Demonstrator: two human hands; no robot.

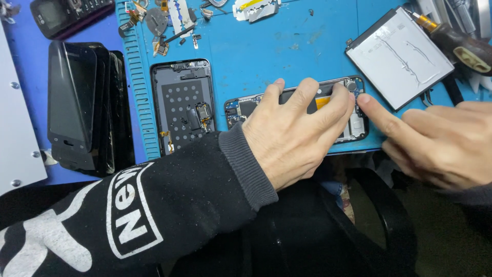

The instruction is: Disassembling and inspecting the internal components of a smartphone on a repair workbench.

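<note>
- Head view: left hand (294, 136) is pressing flat, fingers spread, on opened phone (297, 110) at blue mat's (277, 46) near edge.
- Right hand (435, 141), grasping nothing, is touching its index fingertip to the phone's camera end.
- Judgement: component seating step; next calls for fine fingertip pressure.

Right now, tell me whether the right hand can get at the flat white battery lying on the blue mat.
Probably yes: the right hand sits just below the battery, with bare blue mat between them.
</note>
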